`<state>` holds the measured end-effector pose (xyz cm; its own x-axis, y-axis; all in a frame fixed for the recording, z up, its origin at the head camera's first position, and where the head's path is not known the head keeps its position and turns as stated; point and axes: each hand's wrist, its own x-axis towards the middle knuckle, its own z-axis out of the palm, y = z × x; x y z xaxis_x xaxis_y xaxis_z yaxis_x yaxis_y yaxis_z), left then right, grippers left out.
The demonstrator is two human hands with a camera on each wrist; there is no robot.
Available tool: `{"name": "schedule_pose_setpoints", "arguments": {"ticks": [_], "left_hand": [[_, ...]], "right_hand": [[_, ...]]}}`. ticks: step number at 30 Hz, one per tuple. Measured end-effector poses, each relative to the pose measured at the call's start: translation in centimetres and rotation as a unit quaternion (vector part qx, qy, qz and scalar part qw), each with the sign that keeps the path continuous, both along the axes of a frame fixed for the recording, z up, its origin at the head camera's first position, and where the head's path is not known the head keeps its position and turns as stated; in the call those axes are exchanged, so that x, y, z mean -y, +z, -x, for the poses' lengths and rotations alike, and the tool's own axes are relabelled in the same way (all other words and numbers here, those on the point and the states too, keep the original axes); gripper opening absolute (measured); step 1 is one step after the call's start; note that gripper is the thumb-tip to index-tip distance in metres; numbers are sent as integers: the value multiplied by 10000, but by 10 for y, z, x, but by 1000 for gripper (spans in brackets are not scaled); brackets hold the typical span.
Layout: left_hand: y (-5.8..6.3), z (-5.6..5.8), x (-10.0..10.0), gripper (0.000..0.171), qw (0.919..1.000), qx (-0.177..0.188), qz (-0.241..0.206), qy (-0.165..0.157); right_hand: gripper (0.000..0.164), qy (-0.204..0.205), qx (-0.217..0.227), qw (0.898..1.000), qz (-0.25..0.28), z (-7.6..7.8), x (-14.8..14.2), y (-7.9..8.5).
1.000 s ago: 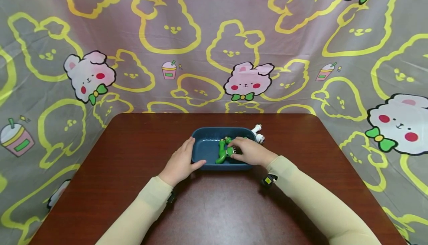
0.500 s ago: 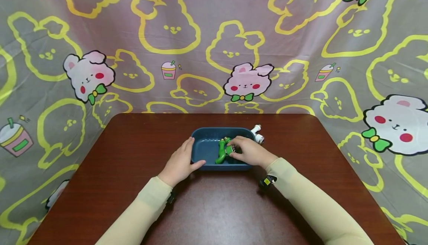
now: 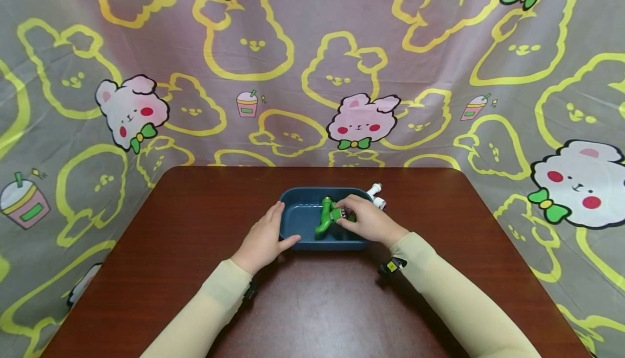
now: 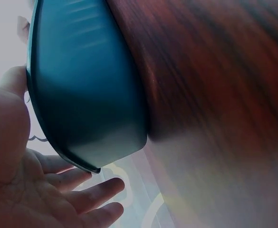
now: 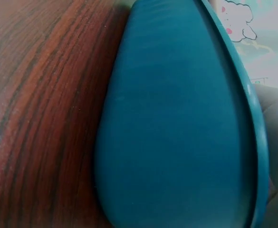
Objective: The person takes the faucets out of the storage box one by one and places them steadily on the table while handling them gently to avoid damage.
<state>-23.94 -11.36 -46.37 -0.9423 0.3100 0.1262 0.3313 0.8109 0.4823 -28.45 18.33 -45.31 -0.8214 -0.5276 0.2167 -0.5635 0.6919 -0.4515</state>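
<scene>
In the head view a dark blue plastic basin [image 3: 303,219] stands on the table. My left hand [image 3: 261,238] rests against its left end, fingers extended along the outside and thumb over the near rim; the left wrist view shows these fingers [image 4: 93,194] spread and fairly straight. Inside the basin's right half, my right hand [image 3: 366,218] pinches a green faucet [image 3: 325,217] by its ribbed, silvery-ended part. The faucet slants, its spout toward me. More green shows beneath the right hand, mostly hidden. The right wrist view holds mainly the basin's outer wall [image 5: 172,118].
A white faucet-like piece [image 3: 378,202] sticks out beyond the basin's back right corner; the hand and basin hide part of it. Brown wooden table [image 3: 312,293] lies all around. A patterned cloth [image 3: 293,76] hangs behind and at both sides.
The green faucet has risen slightly and turned a little in my right hand, now covering the green part that showed behind it. My left hand stays at the basin's end.
</scene>
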Motion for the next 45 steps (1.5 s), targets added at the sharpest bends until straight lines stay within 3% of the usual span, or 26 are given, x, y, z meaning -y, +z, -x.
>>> {"name": "schedule_pose_setpoints", "arguments": {"ticks": [25, 35, 45], "left_hand": [[-2, 1, -1, 97, 10000, 31, 54, 4], [-2, 0, 0, 98, 9999, 6, 113, -20], [-1, 0, 0, 98, 10000, 2, 67, -20]], "right_hand": [[37, -391, -511, 9972, 378, -23, -1, 18], [39, -678, -586, 9933, 730, -24, -12, 21], [37, -870, -978, 9867, 962, -21, -24, 25]]}}
